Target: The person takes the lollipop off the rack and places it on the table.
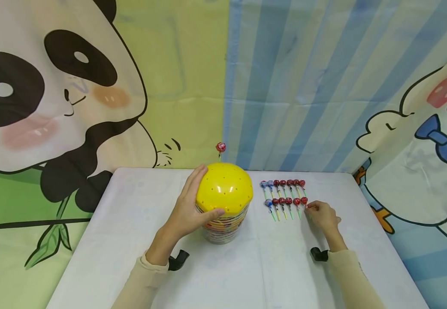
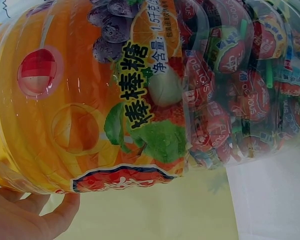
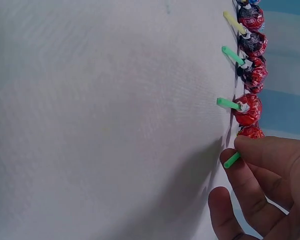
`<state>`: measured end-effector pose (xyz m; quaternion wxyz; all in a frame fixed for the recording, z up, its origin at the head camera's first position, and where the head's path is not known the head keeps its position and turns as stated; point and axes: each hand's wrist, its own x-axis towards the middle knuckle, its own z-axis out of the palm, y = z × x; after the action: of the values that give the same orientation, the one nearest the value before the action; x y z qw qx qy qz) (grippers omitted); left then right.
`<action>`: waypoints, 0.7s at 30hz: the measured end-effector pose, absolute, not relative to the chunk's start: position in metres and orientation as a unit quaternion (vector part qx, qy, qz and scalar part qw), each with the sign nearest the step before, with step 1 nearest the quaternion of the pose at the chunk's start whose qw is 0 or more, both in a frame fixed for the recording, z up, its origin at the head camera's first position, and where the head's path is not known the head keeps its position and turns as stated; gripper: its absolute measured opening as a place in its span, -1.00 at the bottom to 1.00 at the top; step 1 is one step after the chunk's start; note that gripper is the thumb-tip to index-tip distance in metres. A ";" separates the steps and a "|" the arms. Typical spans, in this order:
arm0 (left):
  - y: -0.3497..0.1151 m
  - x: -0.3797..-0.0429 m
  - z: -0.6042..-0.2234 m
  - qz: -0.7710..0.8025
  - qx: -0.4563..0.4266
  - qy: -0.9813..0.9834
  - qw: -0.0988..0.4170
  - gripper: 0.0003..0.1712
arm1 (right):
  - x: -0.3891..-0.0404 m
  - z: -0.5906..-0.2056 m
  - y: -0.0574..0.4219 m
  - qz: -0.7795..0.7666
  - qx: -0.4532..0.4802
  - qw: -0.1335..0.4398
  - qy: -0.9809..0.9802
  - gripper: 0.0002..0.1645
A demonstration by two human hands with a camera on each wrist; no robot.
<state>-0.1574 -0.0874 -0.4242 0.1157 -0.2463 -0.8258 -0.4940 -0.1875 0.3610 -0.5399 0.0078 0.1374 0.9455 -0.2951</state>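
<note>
My left hand grips a large plastic jar by its upper side, thumb and fingers spread around the yellow lid, which is dotted with small holes. In the left wrist view, the jar's orange fruit label shows beside wrapped lollipops inside. One red lollipop stands upright at the lid's far edge. To the right of the jar, my right hand pinches a red lollipop by its green stick, at the right end of the nearer row.
Several lollipops lie in two rows on the white table, blue-wrapped ones at the left end and red ones beyond. A panda-patterned cloth and a striped cloth hang behind. A black mount sits at each wrist.
</note>
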 end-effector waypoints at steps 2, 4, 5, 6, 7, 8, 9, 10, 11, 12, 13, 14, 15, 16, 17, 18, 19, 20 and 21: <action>-0.087 -0.158 -0.424 -0.494 -0.247 -0.826 0.115 0.22 | -0.187 -0.540 0.360 -0.293 0.138 0.009 0.946 -0.71; -0.088 -0.157 -0.424 -0.494 -0.246 -0.826 0.114 0.22 | -0.187 -0.540 0.360 -0.293 0.141 0.011 0.946 -0.71; -0.088 -0.157 -0.424 -0.495 -0.246 -0.826 0.113 0.22 | -0.187 -0.541 0.360 -0.292 0.142 0.012 0.946 -0.70; -0.088 -0.158 -0.424 -0.495 -0.247 -0.825 0.113 0.22 | -0.187 -0.540 0.359 -0.292 0.142 0.013 0.946 -0.70; -0.088 -0.157 -0.424 -0.496 -0.247 -0.825 0.113 0.22 | -0.186 -0.540 0.359 -0.292 0.143 0.014 0.946 -0.69; -0.088 -0.158 -0.424 -0.496 -0.247 -0.825 0.113 0.22 | -0.186 -0.540 0.359 -0.291 0.142 0.015 0.946 -0.69; -0.088 -0.157 -0.424 -0.496 -0.247 -0.825 0.113 0.22 | -0.186 -0.539 0.359 -0.292 0.141 0.016 0.946 -0.68; -0.088 -0.157 -0.425 -0.496 -0.248 -0.824 0.114 0.22 | -0.186 -0.539 0.358 -0.291 0.140 0.016 0.946 -0.68; -0.088 -0.157 -0.425 -0.496 -0.249 -0.824 0.114 0.22 | -0.185 -0.539 0.358 -0.290 0.138 0.017 0.947 -0.68; -0.088 -0.157 -0.424 -0.497 -0.248 -0.824 0.113 0.22 | -0.185 -0.539 0.358 -0.288 0.136 0.017 0.948 -0.67; -0.088 -0.157 -0.424 -0.496 -0.248 -0.824 0.113 0.22 | -0.185 -0.539 0.358 -0.287 0.135 0.018 0.948 -0.67; -0.088 -0.157 -0.424 -0.496 -0.248 -0.824 0.113 0.22 | -0.185 -0.539 0.358 -0.284 0.133 0.017 0.949 -0.67; -0.088 -0.157 -0.424 -0.497 -0.248 -0.824 0.112 0.22 | -0.184 -0.538 0.358 -0.280 0.132 0.015 0.951 -0.67; -0.088 -0.157 -0.423 -0.497 -0.247 -0.825 0.112 0.22 | -0.184 -0.537 0.358 -0.274 0.130 0.013 0.953 -0.66; -0.088 -0.157 -0.423 -0.497 -0.246 -0.825 0.111 0.22 | -0.183 -0.536 0.358 -0.268 0.128 0.011 0.955 -0.65; -0.088 -0.157 -0.423 -0.497 -0.245 -0.825 0.110 0.22 | -0.183 -0.534 0.357 -0.262 0.126 0.006 0.957 -0.65; -0.088 -0.157 -0.423 -0.497 -0.245 -0.825 0.110 0.22 | -0.183 -0.532 0.356 -0.257 0.123 0.000 0.959 -0.64; -0.088 -0.157 -0.423 -0.497 -0.244 -0.825 0.109 0.23 | -0.183 -0.529 0.355 -0.252 0.120 -0.006 0.960 -0.64; -0.088 -0.157 -0.423 -0.497 -0.244 -0.826 0.109 0.23 | -0.183 -0.525 0.354 -0.248 0.115 -0.015 0.962 -0.64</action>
<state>-0.1567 -0.0878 -0.4228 0.1086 -0.2436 -0.8258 -0.4970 -0.1832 0.3536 -0.5247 -0.0150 0.1147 0.9619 -0.2475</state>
